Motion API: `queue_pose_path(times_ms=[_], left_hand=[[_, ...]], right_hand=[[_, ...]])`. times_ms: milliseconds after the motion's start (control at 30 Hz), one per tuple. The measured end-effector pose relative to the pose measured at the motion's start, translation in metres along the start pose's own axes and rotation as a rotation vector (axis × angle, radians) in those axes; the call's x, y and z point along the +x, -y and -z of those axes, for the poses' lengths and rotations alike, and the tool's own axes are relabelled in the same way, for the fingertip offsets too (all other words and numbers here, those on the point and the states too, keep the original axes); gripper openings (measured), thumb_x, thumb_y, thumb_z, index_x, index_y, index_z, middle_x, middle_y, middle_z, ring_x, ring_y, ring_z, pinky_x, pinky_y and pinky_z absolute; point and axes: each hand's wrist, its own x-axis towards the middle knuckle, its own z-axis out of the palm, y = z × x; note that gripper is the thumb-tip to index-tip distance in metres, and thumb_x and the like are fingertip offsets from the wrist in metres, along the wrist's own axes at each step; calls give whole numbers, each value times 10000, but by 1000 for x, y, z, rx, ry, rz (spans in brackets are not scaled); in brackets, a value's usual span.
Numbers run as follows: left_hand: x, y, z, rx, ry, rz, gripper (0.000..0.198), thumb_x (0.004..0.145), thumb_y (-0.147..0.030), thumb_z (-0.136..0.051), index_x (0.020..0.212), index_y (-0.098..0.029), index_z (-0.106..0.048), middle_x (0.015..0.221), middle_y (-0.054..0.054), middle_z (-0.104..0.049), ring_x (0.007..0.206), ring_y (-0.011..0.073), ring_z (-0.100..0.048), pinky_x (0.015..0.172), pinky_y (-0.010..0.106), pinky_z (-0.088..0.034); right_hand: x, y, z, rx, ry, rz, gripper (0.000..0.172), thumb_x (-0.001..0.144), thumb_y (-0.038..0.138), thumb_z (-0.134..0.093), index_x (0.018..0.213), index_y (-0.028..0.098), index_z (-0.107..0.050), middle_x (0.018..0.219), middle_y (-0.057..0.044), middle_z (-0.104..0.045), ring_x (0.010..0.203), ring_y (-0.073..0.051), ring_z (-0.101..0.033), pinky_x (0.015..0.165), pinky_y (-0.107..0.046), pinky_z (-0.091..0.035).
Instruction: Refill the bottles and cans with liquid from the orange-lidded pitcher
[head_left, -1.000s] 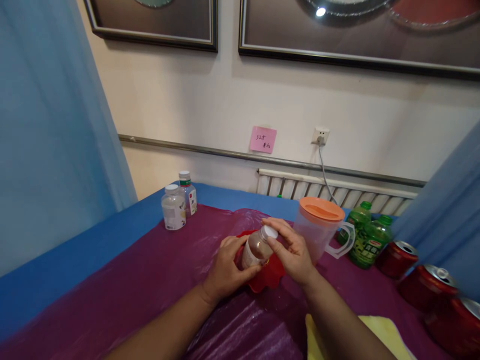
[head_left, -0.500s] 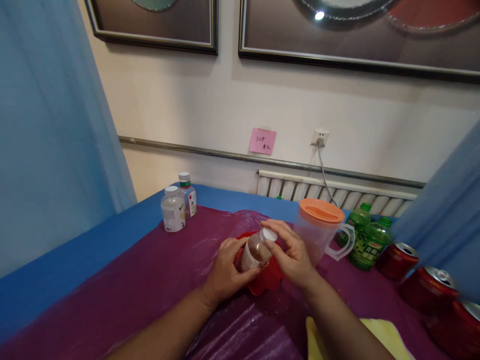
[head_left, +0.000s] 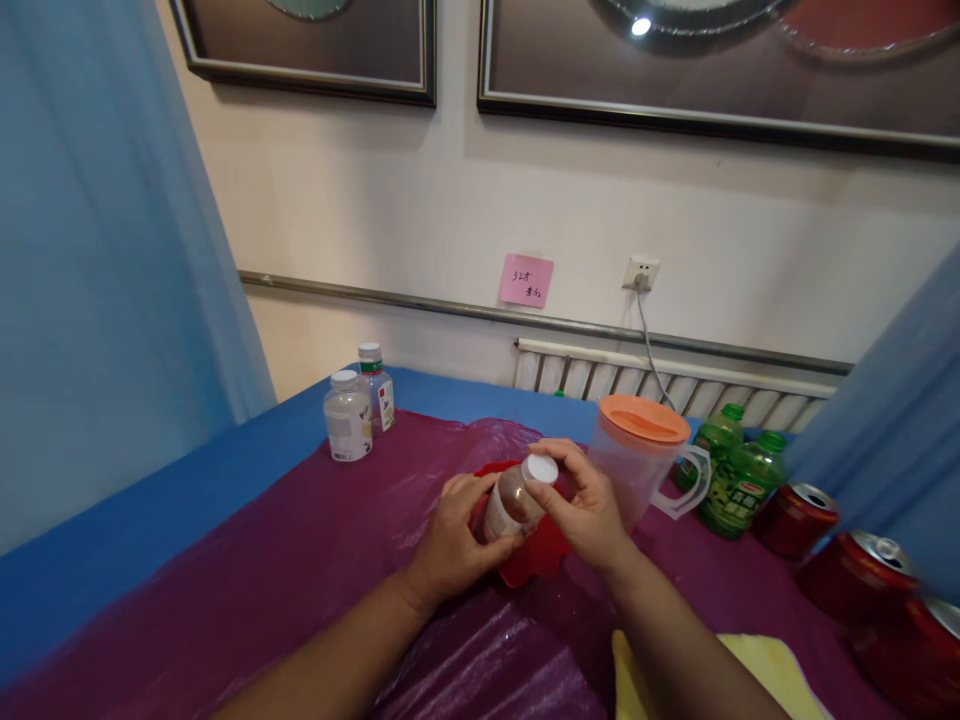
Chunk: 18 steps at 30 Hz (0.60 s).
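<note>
A clear plastic bottle (head_left: 511, 505) with a pale label and a white cap (head_left: 541, 468) is tilted between my hands, its top leaning right. My left hand (head_left: 457, 535) is wrapped round the bottle's body. With thumb and fingers, my right hand (head_left: 585, 500) grips the white cap from both sides. Beneath the bottle lies a red dish with a wavy rim (head_left: 534, 562), partly hidden by my hands and the bottle. Just beyond my right hand stands a clear pitcher (head_left: 622, 470) with an orange lid (head_left: 645, 418).
Two capped clear bottles (head_left: 349, 425) stand at the back left. Green bottles (head_left: 739, 490) and several red cans (head_left: 855, 575) line the right side. A yellow cloth (head_left: 765, 670) lies under my right forearm. Purple plastic sheeting (head_left: 300, 580) covers the blue table surface (head_left: 150, 525).
My right fingers have shifted slightly on the cap. The bottle stays tilted in my left hand, and the other things have not moved.
</note>
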Motion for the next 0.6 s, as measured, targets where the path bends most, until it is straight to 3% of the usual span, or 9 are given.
queue_pose_path(times_ms=[233, 333, 433, 500, 600], left_hand=[[1, -4, 1, 3, 16, -37, 489, 770, -438, -773, 1211, -266, -653, 1139, 68, -722, 1043, 283, -643, 944, 445, -481], [0, -2, 0, -9, 4, -41, 511, 771, -468, -782, 1220, -262, -651, 1146, 72, -719, 1052, 283, -639, 938, 437, -481], [0, 4, -1, -7, -13, -24, 533, 769, -458, -792, 1237, -250, -644, 1139, 72, -717, 1053, 280, -634, 942, 436, -481], [-1, 7, -1, -1, -24, -8, 567, 749, -441, -811, 1248, -235, -638, 1144, 77, -715, 1060, 283, -630, 959, 446, -476], [-1, 8, -2, 2, -24, 5, 582, 734, -406, -825, 1259, -241, -635, 1152, 74, -713, 1067, 281, -630, 963, 442, -477]], right_hand=[[-8, -6, -10, -62, -85, -193, 426, 768, 443, -824, 1039, 230, -573, 929, -3, -644, 812, -175, -611, 763, -320, -504], [-10, -4, -10, 17, -49, -164, 541, 797, 485, -798, 1213, 237, -556, 1166, -70, -663, 1024, -227, -644, 902, -375, -520], [-10, -1, -8, 202, 43, -109, 549, 957, 466, -620, 1443, 267, -461, 1486, -112, -530, 1333, -262, -535, 1107, -448, -432], [-10, 0, -8, 270, 59, -114, 467, 1017, 428, -526, 1457, 277, -476, 1501, -101, -532, 1379, -253, -503, 1157, -465, -386], [-10, -3, -11, 201, -33, -156, 383, 972, 442, -613, 1305, 254, -595, 1326, -99, -651, 1253, -257, -597, 1115, -466, -426]])
